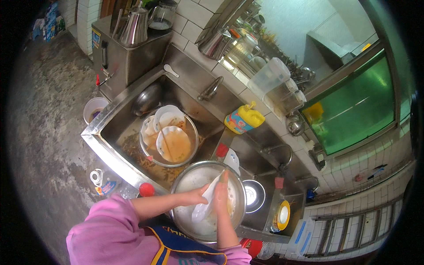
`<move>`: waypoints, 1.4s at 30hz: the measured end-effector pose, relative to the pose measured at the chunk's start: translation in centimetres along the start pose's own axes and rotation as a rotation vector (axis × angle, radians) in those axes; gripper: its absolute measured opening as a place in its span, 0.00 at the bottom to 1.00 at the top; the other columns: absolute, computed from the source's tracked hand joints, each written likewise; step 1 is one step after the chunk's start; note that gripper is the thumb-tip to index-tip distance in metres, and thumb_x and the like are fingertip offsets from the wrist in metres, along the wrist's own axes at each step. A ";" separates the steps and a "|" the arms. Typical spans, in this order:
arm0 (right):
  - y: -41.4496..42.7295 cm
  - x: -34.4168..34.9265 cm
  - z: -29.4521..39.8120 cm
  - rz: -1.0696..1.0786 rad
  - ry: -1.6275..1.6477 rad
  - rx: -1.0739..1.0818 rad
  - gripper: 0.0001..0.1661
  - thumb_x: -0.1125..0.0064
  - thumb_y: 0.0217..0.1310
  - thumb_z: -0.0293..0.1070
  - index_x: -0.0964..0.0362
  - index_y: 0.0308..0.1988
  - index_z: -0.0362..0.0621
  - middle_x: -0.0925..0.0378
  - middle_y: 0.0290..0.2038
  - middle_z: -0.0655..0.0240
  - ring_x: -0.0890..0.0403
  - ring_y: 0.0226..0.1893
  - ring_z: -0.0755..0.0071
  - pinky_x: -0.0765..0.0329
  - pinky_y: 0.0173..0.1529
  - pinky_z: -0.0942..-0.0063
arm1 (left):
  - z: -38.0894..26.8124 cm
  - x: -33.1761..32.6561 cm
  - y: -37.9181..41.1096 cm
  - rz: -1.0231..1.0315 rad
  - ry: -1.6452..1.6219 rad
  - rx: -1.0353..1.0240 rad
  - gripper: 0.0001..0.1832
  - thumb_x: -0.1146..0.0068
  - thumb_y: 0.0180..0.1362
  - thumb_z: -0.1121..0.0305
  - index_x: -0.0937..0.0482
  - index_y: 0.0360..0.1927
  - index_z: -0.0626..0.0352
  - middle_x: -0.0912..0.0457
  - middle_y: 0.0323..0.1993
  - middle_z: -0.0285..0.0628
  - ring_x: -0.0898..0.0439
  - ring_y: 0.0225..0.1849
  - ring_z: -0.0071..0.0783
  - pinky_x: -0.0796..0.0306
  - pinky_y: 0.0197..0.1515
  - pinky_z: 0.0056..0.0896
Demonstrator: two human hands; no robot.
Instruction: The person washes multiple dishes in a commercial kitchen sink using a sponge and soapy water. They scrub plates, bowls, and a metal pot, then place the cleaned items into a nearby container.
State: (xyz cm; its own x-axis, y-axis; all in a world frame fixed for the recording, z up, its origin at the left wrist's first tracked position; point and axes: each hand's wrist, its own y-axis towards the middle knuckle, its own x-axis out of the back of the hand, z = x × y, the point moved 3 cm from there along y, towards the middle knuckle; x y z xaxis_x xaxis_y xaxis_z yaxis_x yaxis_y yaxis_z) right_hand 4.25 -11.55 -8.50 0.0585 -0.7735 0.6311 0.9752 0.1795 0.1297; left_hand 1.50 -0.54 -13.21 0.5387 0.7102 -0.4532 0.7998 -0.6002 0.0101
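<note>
Over a wide stainless steel basin (177, 185) of sudsy water, my left hand (197, 196) grips the edge of a white dish (202, 211). The dish is tilted on its side. My right hand (221, 196) lies flat along its other face, with fingers pointing away from me. Something small and brownish shows by those fingers; I cannot tell what it is. Just beyond the basin, a white dish with holes (232, 161) leans in the middle sink. A white-and-dark round bowl (254, 196) sits to the right of the basin.
In the left sink, a metal bowl (196, 145) holds white scalloped plates (169, 116) and cloudy orange water. A yellow detergent jug (244, 118) stands on the back ledge near the faucet (210, 88). A yellow bowl (282, 215) is at right. A metal kettle (134, 26) tops the steel boiler.
</note>
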 end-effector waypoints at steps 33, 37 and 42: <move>-14.8 1.0 -1.4 0.462 -0.261 -0.152 0.31 0.59 0.57 0.37 0.51 0.59 0.39 0.56 0.62 0.53 0.54 0.63 0.53 0.54 0.64 0.66 | 2.2 1.0 0.5 -0.619 -0.857 0.326 0.24 0.58 0.60 0.55 0.38 0.54 0.59 0.32 0.52 0.42 0.34 0.54 0.38 0.41 0.57 0.41; -14.4 3.0 -4.6 0.245 0.041 -0.508 0.29 0.61 0.58 0.35 0.49 0.56 0.32 0.52 0.61 0.52 0.53 0.62 0.48 0.53 0.63 0.67 | 2.1 1.5 0.4 -0.634 -0.824 0.302 0.24 0.58 0.59 0.54 0.38 0.54 0.59 0.34 0.54 0.41 0.35 0.55 0.37 0.42 0.58 0.41; -12.6 2.4 -8.5 -0.040 0.210 -0.527 0.28 0.63 0.60 0.39 0.48 0.56 0.32 0.49 0.59 0.49 0.48 0.60 0.47 0.50 0.62 0.69 | -1.6 1.7 -1.0 -0.656 -0.747 0.196 0.25 0.60 0.60 0.55 0.42 0.57 0.58 0.37 0.57 0.39 0.39 0.58 0.36 0.46 0.60 0.42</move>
State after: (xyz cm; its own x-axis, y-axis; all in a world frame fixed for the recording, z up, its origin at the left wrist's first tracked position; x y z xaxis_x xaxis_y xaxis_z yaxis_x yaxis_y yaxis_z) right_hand -6.08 -20.86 -15.15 0.0080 -0.8873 0.4612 0.9492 -0.1384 -0.2827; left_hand 2.07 1.81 -12.52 -0.3482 0.5500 -0.7591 0.7846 -0.2722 -0.5571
